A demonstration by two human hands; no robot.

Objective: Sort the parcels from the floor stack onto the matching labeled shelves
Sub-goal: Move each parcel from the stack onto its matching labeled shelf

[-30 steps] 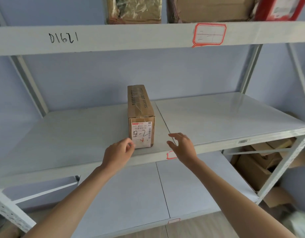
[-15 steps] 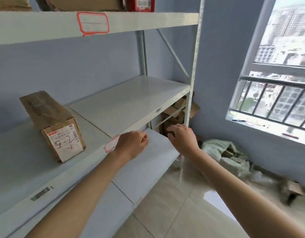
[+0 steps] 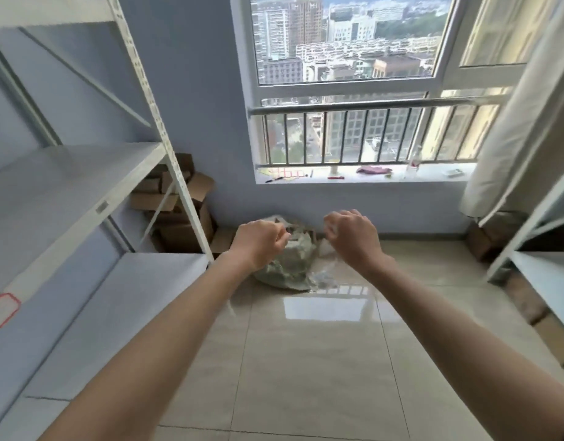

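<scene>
Fingers (image 3: 279,232) of left hand (image 3: 258,241) loosely curled, empty; right hand (image 3: 353,238) likewise half-closed on nothing. Between parcels, judging by the pose: reaching toward pale bagged heap (image 3: 290,265) on floor (image 3: 306,361) below window (image 3: 344,39). Next: crouch, pick one parcel, read its mark. Shelves (image 3: 70,176) at left, bare.

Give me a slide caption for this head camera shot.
Both empty hands, left and right, reach toward a bag on the floor below the window.
</scene>
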